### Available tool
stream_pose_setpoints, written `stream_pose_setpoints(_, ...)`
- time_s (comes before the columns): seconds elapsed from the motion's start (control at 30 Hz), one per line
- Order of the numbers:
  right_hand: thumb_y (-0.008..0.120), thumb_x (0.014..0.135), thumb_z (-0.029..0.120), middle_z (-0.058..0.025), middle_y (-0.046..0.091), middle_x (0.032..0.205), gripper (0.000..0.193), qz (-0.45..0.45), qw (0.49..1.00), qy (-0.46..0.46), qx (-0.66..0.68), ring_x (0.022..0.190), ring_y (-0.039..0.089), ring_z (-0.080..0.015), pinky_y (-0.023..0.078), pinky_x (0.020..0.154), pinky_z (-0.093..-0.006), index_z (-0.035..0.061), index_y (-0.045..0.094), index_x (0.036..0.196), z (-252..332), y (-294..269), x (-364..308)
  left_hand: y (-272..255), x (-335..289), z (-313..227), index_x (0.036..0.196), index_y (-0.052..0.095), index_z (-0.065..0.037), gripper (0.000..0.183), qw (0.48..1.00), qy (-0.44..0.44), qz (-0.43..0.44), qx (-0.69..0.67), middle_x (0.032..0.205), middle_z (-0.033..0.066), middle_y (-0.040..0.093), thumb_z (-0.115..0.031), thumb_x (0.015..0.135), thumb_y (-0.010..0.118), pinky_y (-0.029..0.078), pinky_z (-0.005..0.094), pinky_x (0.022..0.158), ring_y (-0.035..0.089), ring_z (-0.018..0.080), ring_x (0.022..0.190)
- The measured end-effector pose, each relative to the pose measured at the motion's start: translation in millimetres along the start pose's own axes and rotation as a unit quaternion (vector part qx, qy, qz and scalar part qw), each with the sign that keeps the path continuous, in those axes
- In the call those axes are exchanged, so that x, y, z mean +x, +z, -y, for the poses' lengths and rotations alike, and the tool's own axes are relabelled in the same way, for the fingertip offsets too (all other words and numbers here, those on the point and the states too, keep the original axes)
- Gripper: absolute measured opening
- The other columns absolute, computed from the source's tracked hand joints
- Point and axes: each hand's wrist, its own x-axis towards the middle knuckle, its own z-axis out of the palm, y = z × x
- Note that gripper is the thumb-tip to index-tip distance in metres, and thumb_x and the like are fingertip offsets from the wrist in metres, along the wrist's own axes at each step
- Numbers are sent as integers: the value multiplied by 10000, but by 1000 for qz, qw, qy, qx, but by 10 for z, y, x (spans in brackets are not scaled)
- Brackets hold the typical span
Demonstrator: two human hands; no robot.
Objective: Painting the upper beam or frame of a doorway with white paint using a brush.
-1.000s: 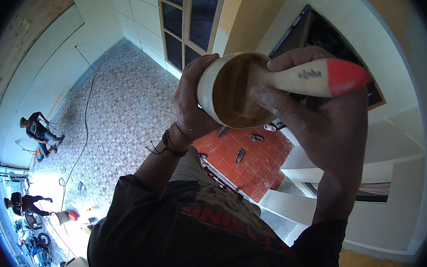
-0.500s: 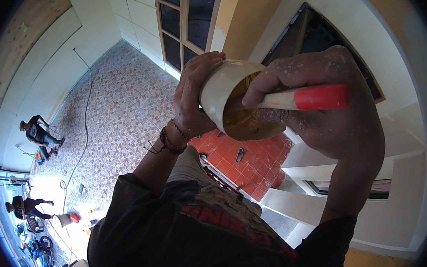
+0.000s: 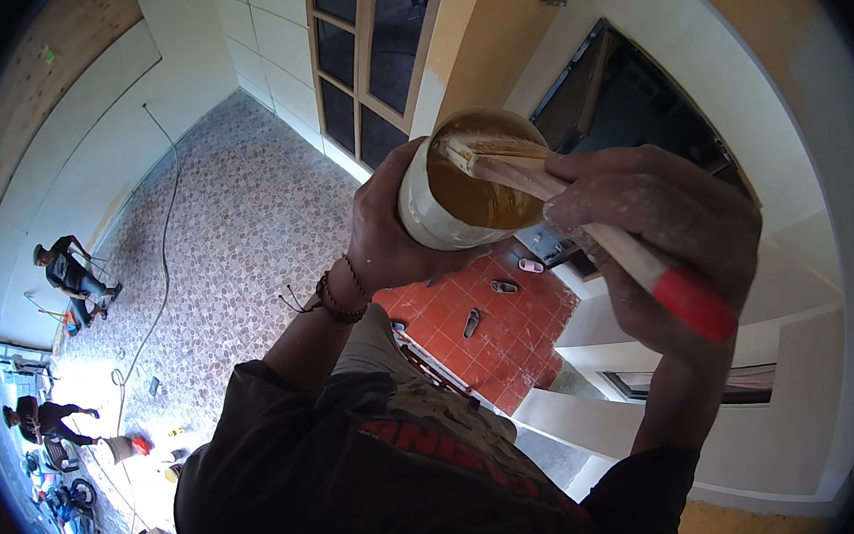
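R hand (image 3: 659,219) fingers closed on brush (image 3: 627,253) handle; axis diag., red end lower R of fingers, bristles upper L in mouth of cup (image 3: 424,207). L hand (image 3: 385,215), nearer cup, fingers wrapped round it.

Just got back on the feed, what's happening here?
The person's left grip holds an off-white pot, its mouth tilted toward the camera and its inside yellowish brown. Their right grip holds a red-tipped wooden paintbrush, its head at the pot's mouth. Farther off, one person sits and another is beside a bucket.
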Motion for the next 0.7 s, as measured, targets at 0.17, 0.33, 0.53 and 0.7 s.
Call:
stream_pose_setpoints(0.17,709,712,-34,-129,702,991,248,37,996,-19,-79,835,712,-243,591,694,-318,75,703,935,-27,15,-77,2,-9,19,1278,501,17,903,996,-50,46,-64,1135,157,661,-273,540,932,552,371,897,675,256,1034)
stream_pose_setpoints(0.33,779,617,90,-90,690,939,332,6,993,-36,-112,780,697,-240,586,643,-343,73,698,938,-99,76,-155,-10,20,-23,1302,493,24,913,993,-58,84,-56,1144,166,659,-269,556,930,541,370,918,671,256,1044)
stream_pose_setpoints(0.53,792,604,105,-92,691,961,362,3,992,-37,-123,778,696,-243,587,649,-343,73,695,952,-151,101,-211,21,31,-60,1308,504,10,900,989,-76,87,-87,1126,121,671,-186,540,929,517,359,924,651,198,1048)
stream_pose_setpoints(0.7,793,600,118,-92,690,968,369,-3,991,-31,-128,780,694,-247,587,652,-349,75,698,953,-171,129,-233,12,46,-91,1288,519,11,881,989,-91,91,-79,1132,117,669,-187,537,933,516,357,921,649,196,1046)
